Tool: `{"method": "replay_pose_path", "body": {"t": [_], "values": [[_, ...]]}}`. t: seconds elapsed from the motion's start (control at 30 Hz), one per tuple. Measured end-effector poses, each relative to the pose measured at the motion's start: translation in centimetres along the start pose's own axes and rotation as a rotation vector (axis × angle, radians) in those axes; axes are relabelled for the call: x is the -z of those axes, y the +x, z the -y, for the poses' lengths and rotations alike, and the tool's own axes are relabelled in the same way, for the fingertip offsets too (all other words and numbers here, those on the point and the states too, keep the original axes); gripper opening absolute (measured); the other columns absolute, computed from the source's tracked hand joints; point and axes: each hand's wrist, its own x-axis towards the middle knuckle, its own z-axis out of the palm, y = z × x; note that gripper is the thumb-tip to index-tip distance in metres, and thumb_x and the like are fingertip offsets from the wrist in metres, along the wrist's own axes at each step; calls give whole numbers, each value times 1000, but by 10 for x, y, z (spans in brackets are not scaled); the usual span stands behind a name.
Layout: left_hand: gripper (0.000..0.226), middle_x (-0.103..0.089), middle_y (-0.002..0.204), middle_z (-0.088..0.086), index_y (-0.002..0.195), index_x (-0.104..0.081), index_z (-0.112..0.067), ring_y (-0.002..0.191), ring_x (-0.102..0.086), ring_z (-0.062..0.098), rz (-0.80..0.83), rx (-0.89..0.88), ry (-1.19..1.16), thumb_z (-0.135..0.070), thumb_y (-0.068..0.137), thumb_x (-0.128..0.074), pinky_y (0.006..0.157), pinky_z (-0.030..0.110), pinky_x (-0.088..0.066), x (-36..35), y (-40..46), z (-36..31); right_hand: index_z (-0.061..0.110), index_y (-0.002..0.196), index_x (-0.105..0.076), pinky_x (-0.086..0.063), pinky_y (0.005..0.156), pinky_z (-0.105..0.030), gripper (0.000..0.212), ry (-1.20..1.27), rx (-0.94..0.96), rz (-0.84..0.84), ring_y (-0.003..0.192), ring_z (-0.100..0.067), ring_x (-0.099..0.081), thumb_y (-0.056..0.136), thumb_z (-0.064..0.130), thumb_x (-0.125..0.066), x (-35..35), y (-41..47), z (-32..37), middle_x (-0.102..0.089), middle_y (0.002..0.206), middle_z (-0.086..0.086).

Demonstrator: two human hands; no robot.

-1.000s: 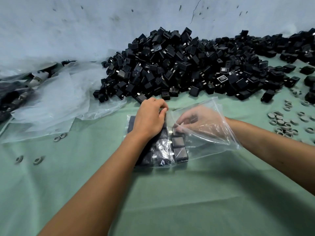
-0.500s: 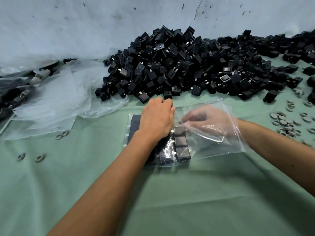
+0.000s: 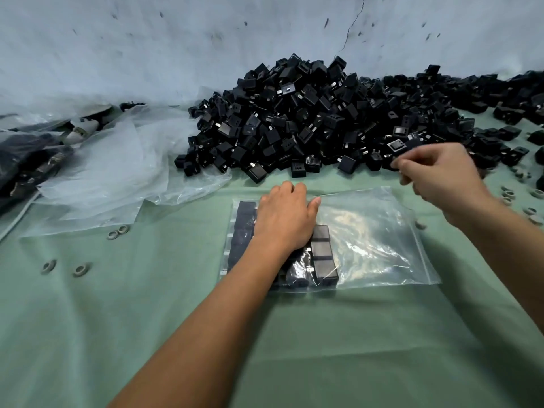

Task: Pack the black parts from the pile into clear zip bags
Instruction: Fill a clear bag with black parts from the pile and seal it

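A clear zip bag (image 3: 379, 240) lies flat on the green cloth, its zip edge at the right. Rows of black parts (image 3: 322, 254) fill its left half. My left hand (image 3: 284, 219) rests palm down on the bag over those parts, thumb spread to the right. Behind the bag, against the wall, lies the big pile of black parts (image 3: 309, 122). My right hand (image 3: 435, 172) is at the pile's front right edge, outside the bag. Its curled fingers pinch a black part (image 3: 404, 145), which is blurred.
Crumpled clear bags (image 3: 117, 160) lie at the left, with dark filled bags (image 3: 26, 160) beyond them. Grey rings are scattered on the cloth at the left (image 3: 81, 269) and the far right (image 3: 532, 213). Green cloth (image 3: 294, 348) covers the table towards me.
My right hand has come out of the bag and moved up and right to the pile. The bag has settled flat. My left hand stays on the packed parts.
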Motion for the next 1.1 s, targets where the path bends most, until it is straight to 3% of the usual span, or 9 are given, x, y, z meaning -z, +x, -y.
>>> {"method": "replay_pose_path", "body": {"t": [0.17,0.3,0.37,0.47,0.57,0.7,0.83,0.93,1.1], "values": [[47,-57,121,7,127,-56,-14,114,-53,28,4,-4,1,-49,108,-32,99,46,-43,-1,0,2,22,87,-79,-55,68,-28,11,-192,251,230,65,-8,-69,91,16,-70,-64,11,61,-74,70,4],[46,-55,130,14,130,-55,-12,121,-51,35,14,23,8,-47,107,-36,99,49,-40,-3,0,1,25,113,-78,-43,77,-11,23,-502,482,607,72,5,-56,94,14,-70,-128,24,99,-67,86,17],[47,-54,137,15,134,-52,-14,127,-47,34,31,35,17,-48,107,-34,104,48,-38,-4,1,2,25,128,-73,-38,81,-10,34,-570,546,701,84,0,-58,97,13,-68,-157,30,110,-72,109,11],[47,-54,139,13,137,-50,-13,131,-46,33,51,23,36,-43,105,-33,108,47,-37,-4,2,2,25,147,-58,-41,103,-28,45,-677,507,751,124,-24,-57,102,23,-64,-192,38,117,-58,141,-7],[46,-57,138,11,140,-48,-13,128,-51,32,88,-4,106,-34,101,-38,107,45,-40,-4,3,4,22,143,-61,-44,108,-35,46,-737,456,722,125,-30,-55,98,30,-70,-214,35,117,-49,138,-11],[41,-59,133,11,134,-53,-14,123,-52,31,75,-6,86,-35,103,-37,103,45,-40,-8,2,4,22,122,-75,-51,101,-34,29,-596,464,602,113,-23,-64,94,14,-73,-198,29,115,-69,125,-3],[47,-56,125,12,127,-58,-14,118,-52,34,-5,-12,-29,-48,107,-32,98,47,-39,-7,3,6,33,131,-70,-51,87,-27,42,-319,395,366,83,-16,-59,92,16,-75,-121,23,96,-65,95,4],[54,-58,120,9,124,-59,-16,115,-54,30,65,0,-140,-55,107,-25,99,47,-42,1,6,8,36,138,-59,-50,79,-26,59,-231,235,241,85,-14,-66,86,19,-82,-45,11,53,-70,98,4],[52,-60,103,10,100,-51,-18,102,-57,32,113,24,-351,-61,105,-22,92,48,-48,22,23,5,22,112,-78,-57,84,-37,32,-339,-21,231,87,-18,-72,82,16,-85,43,-18,-14,-77,93,2]]}}
